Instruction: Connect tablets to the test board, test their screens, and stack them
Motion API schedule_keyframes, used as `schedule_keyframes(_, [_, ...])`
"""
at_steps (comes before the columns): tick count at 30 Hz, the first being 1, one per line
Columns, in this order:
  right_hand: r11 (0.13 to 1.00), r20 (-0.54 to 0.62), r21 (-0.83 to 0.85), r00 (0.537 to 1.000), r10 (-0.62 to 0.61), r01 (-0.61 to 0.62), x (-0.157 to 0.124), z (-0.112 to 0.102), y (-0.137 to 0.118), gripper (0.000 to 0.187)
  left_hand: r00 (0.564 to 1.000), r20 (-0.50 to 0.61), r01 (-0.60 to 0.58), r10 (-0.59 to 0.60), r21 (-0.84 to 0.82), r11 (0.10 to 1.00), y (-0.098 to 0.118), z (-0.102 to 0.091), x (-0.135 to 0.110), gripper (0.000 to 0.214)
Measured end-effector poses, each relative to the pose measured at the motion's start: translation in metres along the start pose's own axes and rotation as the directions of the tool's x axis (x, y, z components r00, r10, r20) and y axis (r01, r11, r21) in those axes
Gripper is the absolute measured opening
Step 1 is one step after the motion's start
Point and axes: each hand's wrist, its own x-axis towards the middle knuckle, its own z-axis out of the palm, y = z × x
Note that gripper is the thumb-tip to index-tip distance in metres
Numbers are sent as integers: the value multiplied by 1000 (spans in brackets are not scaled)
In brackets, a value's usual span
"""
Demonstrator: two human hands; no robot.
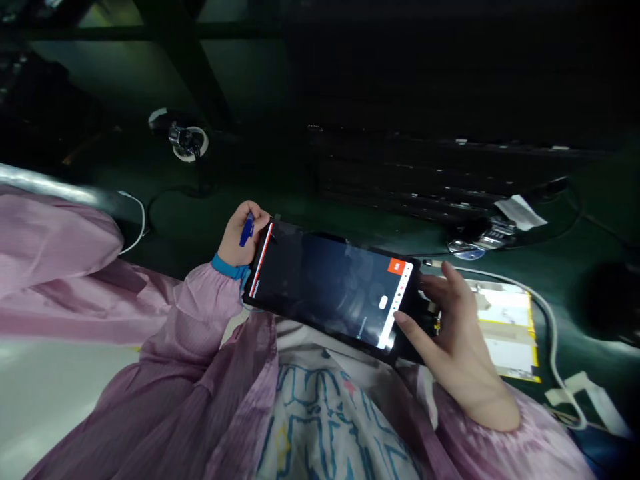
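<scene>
A black tablet (pixel 325 287) with a dark lit screen and an orange button near its right end lies across my lap. My left hand (pixel 240 235) is curled at the tablet's far left corner, with a blue pen (pixel 247 231) pinched in its fingers. My right hand (pixel 457 333) grips the tablet's right end, thumb resting on the white strip of the screen and fingers behind the edge. Both arms wear pink sleeves; the left cuff is blue.
A dark green table (pixel 215 213) lies ahead. On it are a tape roll with a metal part (pixel 187 141), a round metal device (pixel 475 239), a white cable (pixel 550 327), and a yellow-edged sheet (pixel 507 330) at the right. Dark racks stand behind.
</scene>
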Motion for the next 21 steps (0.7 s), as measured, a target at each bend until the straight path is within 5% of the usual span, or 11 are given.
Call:
schedule_keyframes(8, [966, 115, -150, 974, -194, 210, -3, 1, -4, 93, 1000, -22, 3, -5, -84, 996, 4, 7, 0, 26])
schedule_keyframes(21, [960, 198, -183, 965, -173, 210, -3, -3, -11, 88, 1000, -26, -18, 16, -97, 995, 8, 8, -1, 28])
